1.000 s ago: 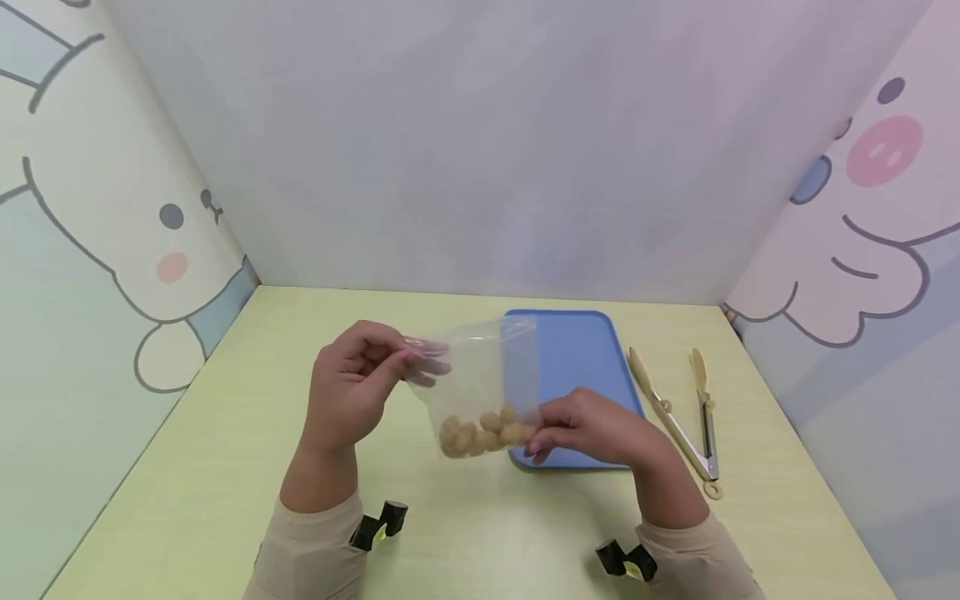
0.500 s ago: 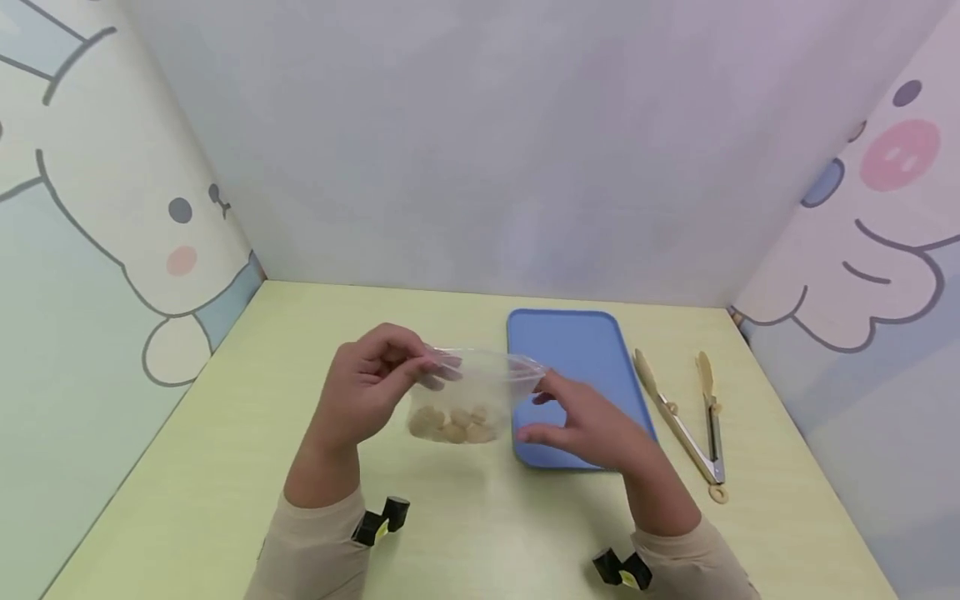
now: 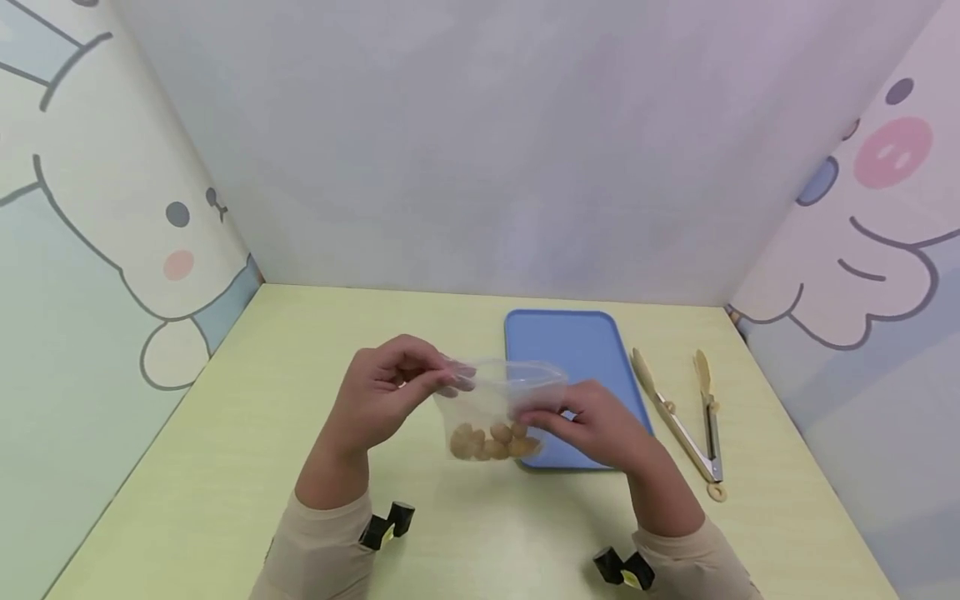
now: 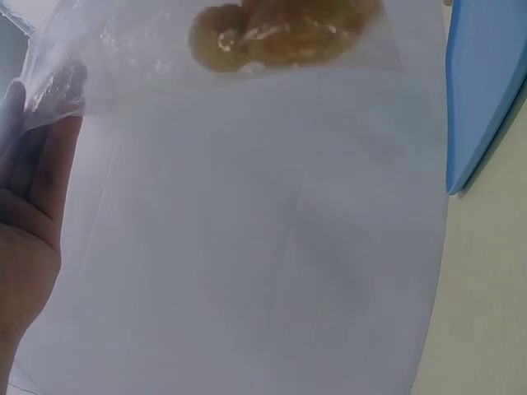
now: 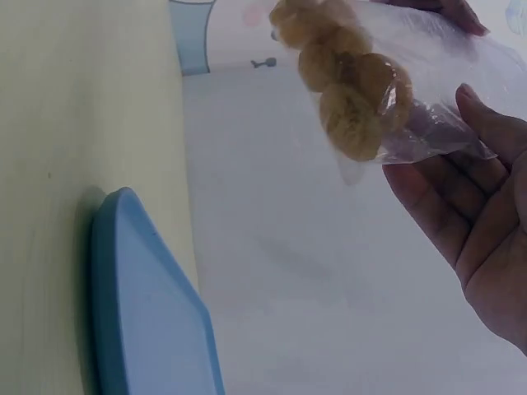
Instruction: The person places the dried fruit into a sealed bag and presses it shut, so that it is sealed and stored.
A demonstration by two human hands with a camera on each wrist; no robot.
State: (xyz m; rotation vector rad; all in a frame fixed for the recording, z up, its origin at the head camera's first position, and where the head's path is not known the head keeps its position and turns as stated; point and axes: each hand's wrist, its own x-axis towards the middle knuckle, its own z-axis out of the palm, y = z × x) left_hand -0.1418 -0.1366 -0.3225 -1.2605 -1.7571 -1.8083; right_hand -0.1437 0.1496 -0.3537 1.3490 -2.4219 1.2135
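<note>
A clear plastic bag [image 3: 483, 404] hangs upright over the table in the head view, its mouth gaping at the top. Several round golden-brown pieces [image 3: 491, 443] lie along its bottom; their wrinkled tops show closer in the right wrist view, though their kind is unclear. My left hand [image 3: 386, 396] pinches the bag's upper left edge, with fingertips showing through the film. On the other side my right hand [image 3: 592, 425] grips the bag, thumb on the near face and fingers behind it. Both hands hold the bag in front of the blue tray [image 3: 558, 333].
To the right of the tray lie spread metal tongs [image 3: 686, 433] with beige tips and a ring at the hinge end. The pale yellow table [image 3: 480, 533] meets a grey back wall [image 3: 480, 167]. Cartoon-printed panels [image 3: 870, 208] stand at both sides.
My right hand has moved from the bag's lower right corner up to its side, loosening and gripping again. The bag's mouth has opened wider, and my left hand has shifted slightly right.
</note>
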